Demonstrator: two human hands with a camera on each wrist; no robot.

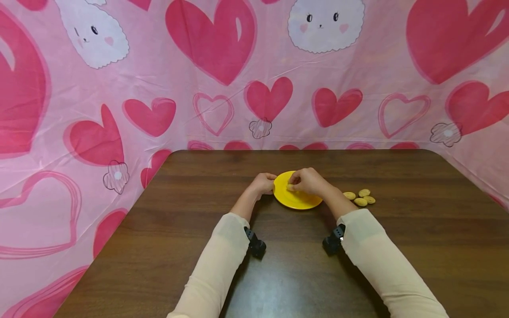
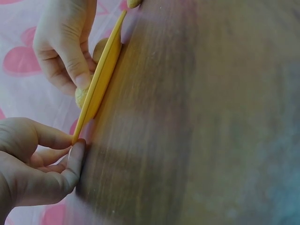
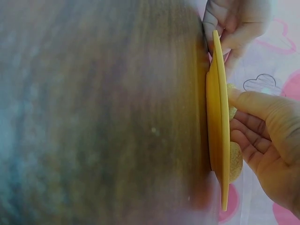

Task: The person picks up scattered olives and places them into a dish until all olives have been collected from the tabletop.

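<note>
A round yellow plate (image 1: 300,203) sits on the brown table. At its left rim, my left hand (image 1: 263,183) pinches the edge between thumb and fingers, most clearly in the left wrist view. Over the plate, my right hand (image 1: 312,181) pinches a small oval tan piece (image 2: 80,97) with thumb and fingertips, low against the plate's top face. It has a rough, cookie-like surface; I cannot tell its exact kind. A second tan piece (image 3: 236,161) lies on the plate under the right hand, hidden by that hand in the head view.
Several similar oval tan pieces (image 1: 361,202) lie grouped on the wooden table (image 1: 294,282), right of the plate and beyond the right forearm. A pink cloth with hearts (image 1: 214,39) hangs behind the table's far edge and along its sides.
</note>
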